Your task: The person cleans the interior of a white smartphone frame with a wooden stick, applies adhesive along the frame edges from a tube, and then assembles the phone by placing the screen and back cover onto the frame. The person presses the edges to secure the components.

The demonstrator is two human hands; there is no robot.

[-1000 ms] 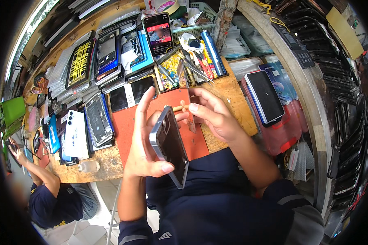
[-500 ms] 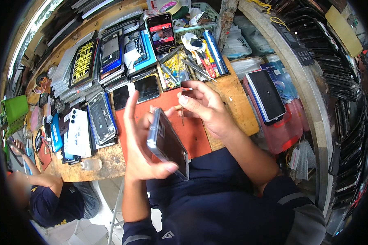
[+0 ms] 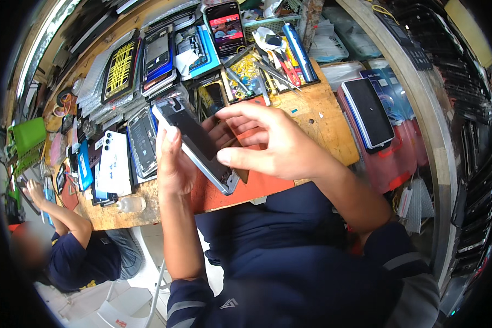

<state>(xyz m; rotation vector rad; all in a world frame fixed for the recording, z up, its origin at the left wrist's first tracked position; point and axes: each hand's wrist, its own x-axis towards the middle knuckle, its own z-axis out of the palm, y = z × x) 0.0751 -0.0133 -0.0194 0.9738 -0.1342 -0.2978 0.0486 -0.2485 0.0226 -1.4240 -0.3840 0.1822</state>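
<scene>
Head view: left hand (image 3: pixel 175 168) clasps the phone (image 3: pixel 190 130), slanting upper-left to lower-right; right hand (image 3: pixel 276 138) curls rightward of it, grip unclear.

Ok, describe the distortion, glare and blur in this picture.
Head view: the beam at right bows outward, bent by the fisheye, and the corners go black; head view: the strip at upper left is nearly washed-out white; head view: the co-worker's head is blurred, while the right hand and the held phone look fairly sharp.

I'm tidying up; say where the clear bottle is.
In the head view, the clear bottle is on the bench near its front edge, below the white-backed phone, left of the left hand.
</scene>
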